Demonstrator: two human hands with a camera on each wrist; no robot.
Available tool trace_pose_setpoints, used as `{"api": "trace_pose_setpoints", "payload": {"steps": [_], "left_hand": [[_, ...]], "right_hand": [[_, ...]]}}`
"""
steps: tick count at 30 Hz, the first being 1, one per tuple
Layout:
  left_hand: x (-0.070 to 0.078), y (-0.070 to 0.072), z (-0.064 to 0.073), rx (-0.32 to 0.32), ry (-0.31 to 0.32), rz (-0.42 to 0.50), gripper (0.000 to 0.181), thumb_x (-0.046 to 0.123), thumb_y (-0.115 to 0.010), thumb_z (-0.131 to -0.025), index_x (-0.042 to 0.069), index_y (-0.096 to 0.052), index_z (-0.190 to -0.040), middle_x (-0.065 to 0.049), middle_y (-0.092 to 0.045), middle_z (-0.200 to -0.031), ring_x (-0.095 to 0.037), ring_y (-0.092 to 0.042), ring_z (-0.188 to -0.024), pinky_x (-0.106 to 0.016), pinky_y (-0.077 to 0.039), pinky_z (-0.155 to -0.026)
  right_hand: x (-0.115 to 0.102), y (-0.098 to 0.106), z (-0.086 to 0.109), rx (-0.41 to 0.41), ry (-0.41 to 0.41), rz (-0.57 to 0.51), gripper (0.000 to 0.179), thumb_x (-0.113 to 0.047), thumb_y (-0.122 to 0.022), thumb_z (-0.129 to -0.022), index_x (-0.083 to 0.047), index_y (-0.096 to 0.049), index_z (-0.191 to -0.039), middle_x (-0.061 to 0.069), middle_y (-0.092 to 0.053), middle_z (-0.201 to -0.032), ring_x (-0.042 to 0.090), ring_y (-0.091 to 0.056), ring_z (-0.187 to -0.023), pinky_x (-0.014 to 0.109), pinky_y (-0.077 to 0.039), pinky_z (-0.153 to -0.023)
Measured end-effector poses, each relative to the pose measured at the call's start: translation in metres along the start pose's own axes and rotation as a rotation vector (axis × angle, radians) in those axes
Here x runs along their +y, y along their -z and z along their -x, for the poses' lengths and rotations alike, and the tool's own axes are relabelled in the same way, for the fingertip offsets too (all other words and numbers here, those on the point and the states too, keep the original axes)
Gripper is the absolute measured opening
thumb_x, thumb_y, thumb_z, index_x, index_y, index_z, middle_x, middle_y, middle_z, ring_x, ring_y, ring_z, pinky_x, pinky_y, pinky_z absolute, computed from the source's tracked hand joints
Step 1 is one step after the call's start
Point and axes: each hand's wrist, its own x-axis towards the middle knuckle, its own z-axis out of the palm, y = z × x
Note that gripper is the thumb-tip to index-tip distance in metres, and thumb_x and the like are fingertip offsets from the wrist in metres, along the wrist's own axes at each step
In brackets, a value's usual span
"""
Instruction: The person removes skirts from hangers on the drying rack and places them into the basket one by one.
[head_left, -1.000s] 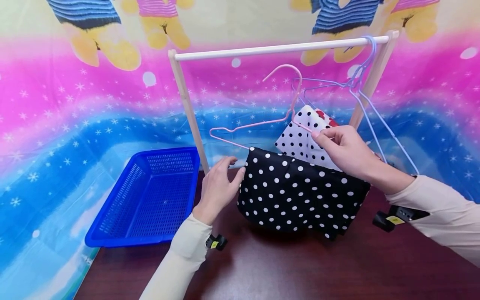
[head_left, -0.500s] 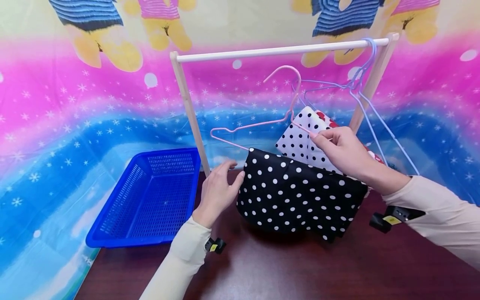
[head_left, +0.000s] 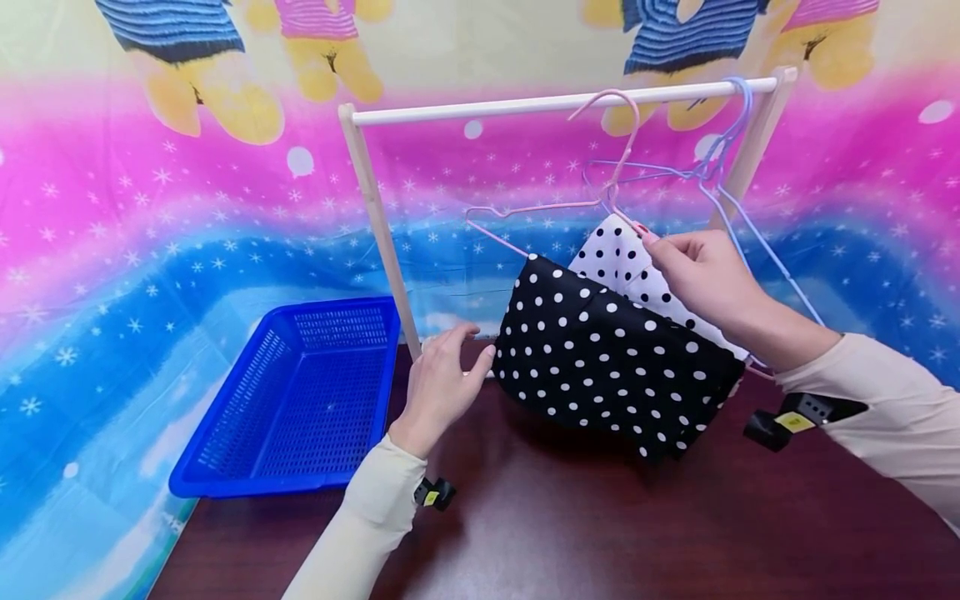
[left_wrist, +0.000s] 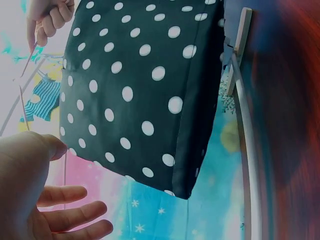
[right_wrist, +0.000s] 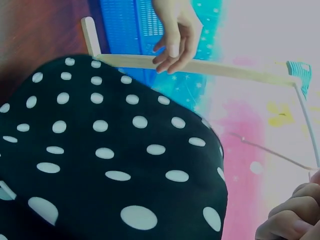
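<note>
My right hand (head_left: pixel 712 271) pinches the right shoulder of a pink wire hanger (head_left: pixel 551 205) between thumb and fingers. Over the hanger's lower bar drapes a folded black cloth with white dots (head_left: pixel 615 358), tilted down to the right. The hanger's hook overlaps the rack's white rail (head_left: pixel 480 108) in the head view; whether it touches the rail I cannot tell. Beside the cloth's left edge is my left hand (head_left: pixel 444 383), fingers parted and loosely extended, holding nothing. In the left wrist view the thumb (left_wrist: pixel 56 146) lies close to the cloth's edge; contact is unclear.
Blue hangers (head_left: pixel 738 208) hang at the rail's right end. Behind the black cloth shows a white cloth with black dots (head_left: pixel 600 250). A blue plastic basket (head_left: pixel 187 483) stands left on the dark red-brown table (head_left: pixel 555 542). The rack's wooden left post (head_left: pixel 382 225) rises beside it.
My right hand has lifted the pink hanger and black cloth up and to the right, bringing the hook from below the rail to its height. The left hand has barely moved.
</note>
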Motion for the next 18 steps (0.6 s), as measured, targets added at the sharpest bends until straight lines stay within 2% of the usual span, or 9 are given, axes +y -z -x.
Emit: {"api": "trace_pose_setpoints", "payload": {"steps": [4,9,13,16,18], "left_hand": [[0.0009,0.0002,0.0006,0.001,-0.014,-0.008,0.037,0.040,-0.064,-0.097,0.016,-0.067,-0.126,-0.005,-0.072,-0.126,-0.027,-0.067,-0.114,-0.047,-0.056,-0.093],[0.0016,0.0008,0.0020,-0.001,-0.016,-0.009,0.038,0.041,-0.064,-0.098,0.016,-0.067,-0.126,-0.005,-0.072,-0.126,-0.027,-0.068,-0.114,-0.047,-0.057,-0.093],[0.0015,0.0005,0.0019,-0.005,-0.014,-0.006,0.038,0.041,-0.063,-0.098,0.017,-0.067,-0.127,-0.005,-0.072,-0.126,-0.025,-0.068,-0.114,-0.046,-0.057,-0.092],[0.0015,0.0002,0.0015,-0.007,-0.013,-0.006,0.038,0.041,-0.063,-0.098,0.016,-0.067,-0.127,-0.005,-0.072,-0.126,-0.025,-0.068,-0.114,-0.046,-0.057,-0.093],[0.0017,0.0000,0.0011,-0.012,-0.014,-0.005,0.038,0.041,-0.063,-0.098,0.016,-0.067,-0.127,-0.005,-0.071,-0.127,-0.026,-0.067,-0.114,-0.046,-0.056,-0.094]], "right_hand": [[-0.0019,0.0025,-0.0021,-0.016,-0.081,-0.093,0.055,-0.046,-0.047,-0.105,-0.018,-0.046,-0.057,-0.012,-0.029,-0.046,0.005,-0.026,-0.040,0.034,-0.019,-0.038],[-0.0031,0.0061,-0.0043,-0.043,-0.141,-0.209,0.054,-0.046,-0.046,-0.105,-0.018,-0.045,-0.059,-0.012,-0.029,-0.046,0.005,-0.023,-0.040,0.039,-0.015,-0.041],[-0.0027,0.0089,-0.0062,-0.062,-0.164,-0.291,0.051,-0.042,-0.045,-0.106,-0.018,-0.053,-0.062,-0.012,-0.030,-0.045,0.011,-0.017,-0.043,0.041,-0.011,-0.045],[-0.0026,0.0103,-0.0080,-0.082,-0.172,-0.362,0.052,-0.039,-0.045,-0.107,-0.017,-0.050,-0.060,-0.011,-0.030,-0.045,0.018,-0.011,-0.047,0.042,-0.006,-0.047],[-0.0027,0.0101,-0.0090,-0.087,-0.171,-0.405,0.054,-0.038,-0.045,-0.107,-0.017,-0.042,-0.057,-0.010,-0.029,-0.045,0.019,-0.008,-0.049,0.041,-0.004,-0.047]]}}
